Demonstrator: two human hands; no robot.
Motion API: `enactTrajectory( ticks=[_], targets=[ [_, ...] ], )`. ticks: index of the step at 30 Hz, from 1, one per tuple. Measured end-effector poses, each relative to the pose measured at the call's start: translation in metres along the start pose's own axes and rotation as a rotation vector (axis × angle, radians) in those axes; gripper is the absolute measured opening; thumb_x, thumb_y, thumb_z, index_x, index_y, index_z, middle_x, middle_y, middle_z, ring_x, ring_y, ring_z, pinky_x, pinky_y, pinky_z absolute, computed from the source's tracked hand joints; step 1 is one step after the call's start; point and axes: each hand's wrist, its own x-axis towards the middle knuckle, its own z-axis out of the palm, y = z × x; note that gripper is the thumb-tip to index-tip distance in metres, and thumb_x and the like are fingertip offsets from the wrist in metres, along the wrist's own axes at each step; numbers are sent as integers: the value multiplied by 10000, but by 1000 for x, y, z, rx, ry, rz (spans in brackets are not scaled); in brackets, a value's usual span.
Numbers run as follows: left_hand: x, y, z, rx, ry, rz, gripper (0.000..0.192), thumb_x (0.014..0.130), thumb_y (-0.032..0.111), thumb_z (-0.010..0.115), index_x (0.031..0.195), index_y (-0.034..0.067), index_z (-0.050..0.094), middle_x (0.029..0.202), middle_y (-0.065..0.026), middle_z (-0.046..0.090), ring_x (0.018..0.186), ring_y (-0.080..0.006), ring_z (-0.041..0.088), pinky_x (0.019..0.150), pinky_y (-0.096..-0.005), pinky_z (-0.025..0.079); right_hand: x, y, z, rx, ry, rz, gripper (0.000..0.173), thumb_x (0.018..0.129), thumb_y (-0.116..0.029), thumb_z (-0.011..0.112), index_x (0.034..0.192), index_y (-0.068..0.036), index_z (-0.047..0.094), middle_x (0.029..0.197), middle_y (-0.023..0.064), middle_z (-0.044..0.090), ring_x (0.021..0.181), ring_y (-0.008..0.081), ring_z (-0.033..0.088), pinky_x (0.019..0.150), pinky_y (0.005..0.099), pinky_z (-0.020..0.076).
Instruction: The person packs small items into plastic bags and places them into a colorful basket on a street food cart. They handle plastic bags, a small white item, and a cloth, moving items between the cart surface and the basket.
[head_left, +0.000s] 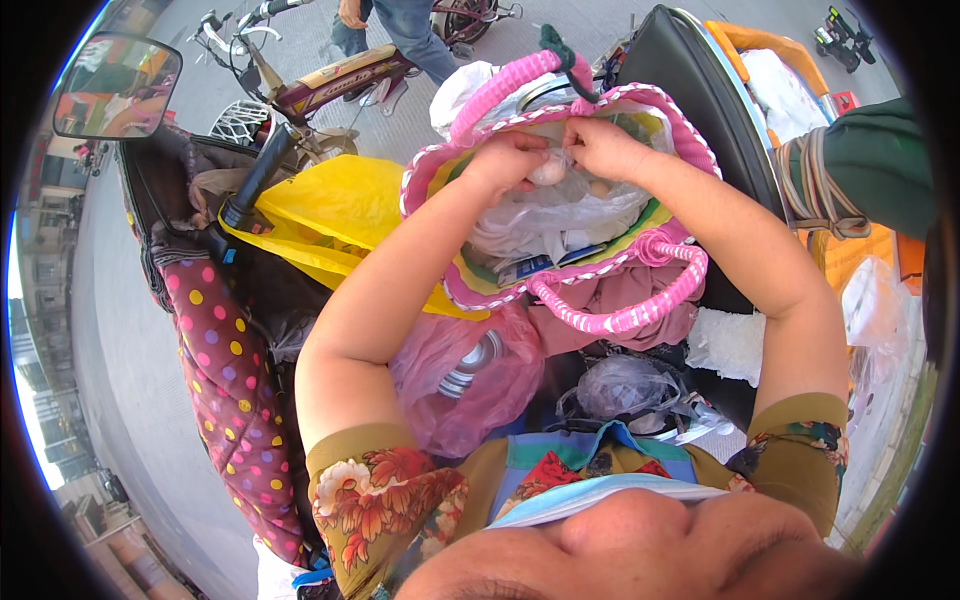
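A woven basket with pink and white wrapped handles stands open before me, lined with clear plastic bags. My left hand is inside its left part, fingers bent around a thin plastic bag with a pale round thing in it. Close by on the right, my right hand pinches the same bag's plastic between thumb and fingers. Beneath the bags lies something flat and blue with writing. To the left is a yellow plastic bag; a pink plastic bag with metallic round things lies below the basket.
A black seat borders the basket on the right. At the left are a black handlebar grip, a mirror and a dotted quilted cover. Beyond stand a bicycle and a person in jeans.
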Motion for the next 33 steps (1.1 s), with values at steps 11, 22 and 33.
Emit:
enactTrajectory(
  ticks=[11,22,33],
  targets=[
    [10,-15,6,566,233,276,210,846,187,657,925,5,722,797,-105,700,732,-184,663,690,-357,533,3,6,7,191,-11,32,229,791,-83,683,1009,-17,654,911,67,688,848,185,675,749,318,538],
    [15,-9,2,304,58,73,195,906,157,624,980,-15,680,898,-99,681,765,-178,645,673,-330,517,3,4,6,-134,-159,-23,321,762,-165,748,1059,-59,687,958,94,721,871,221,684,789,349,542],
    [-1,12,7,477,-87,58,325,859,220,714,1088,1,640,1032,-74,657,917,-172,644,742,-301,543,1,-6,1,-2,-52,109,311,773,-74,668,1084,-69,657,970,111,689,898,241,671,776,367,538]
  ],
)
